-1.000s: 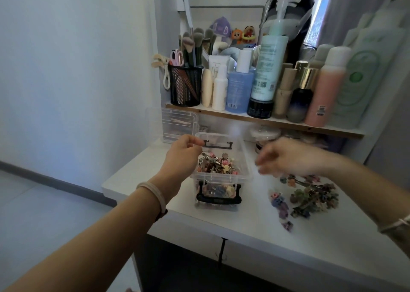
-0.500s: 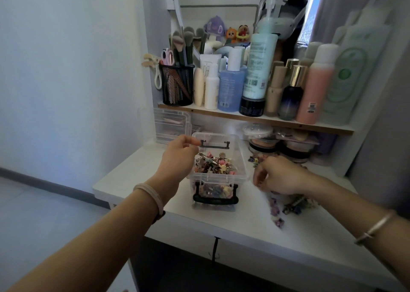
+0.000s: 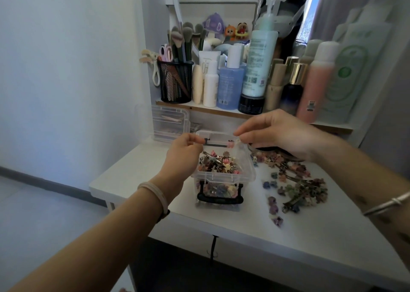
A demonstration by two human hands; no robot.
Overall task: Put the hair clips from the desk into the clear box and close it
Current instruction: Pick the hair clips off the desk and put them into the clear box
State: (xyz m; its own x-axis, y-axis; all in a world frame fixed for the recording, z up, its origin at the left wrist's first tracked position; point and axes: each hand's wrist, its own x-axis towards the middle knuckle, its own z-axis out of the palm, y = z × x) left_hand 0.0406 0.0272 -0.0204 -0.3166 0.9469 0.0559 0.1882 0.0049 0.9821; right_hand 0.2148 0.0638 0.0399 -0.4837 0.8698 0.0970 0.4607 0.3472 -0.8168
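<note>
A small clear box (image 3: 248,171) with black latch handles stands open on the white desk (image 3: 255,236), partly filled with small coloured hair clips (image 3: 218,164). My left hand (image 3: 183,156) pinches the box's far left rim. My right hand (image 3: 279,134) hovers over the box's far right corner, its fingertips pinching a small pink hair clip (image 3: 230,144) just above the rim. A loose pile of hair clips (image 3: 297,185) lies on the desk to the right of the box.
A shelf (image 3: 221,111) behind the box carries bottles, tubes and a black mesh cup (image 3: 176,81) of brushes. A clear drawer unit (image 3: 169,123) stands at the back left. The desk's front and left edges are close to the box.
My right hand rose from the loose pile on the desk and moved left, over the box's far right corner, with a pink clip. My left hand stayed on the rim.
</note>
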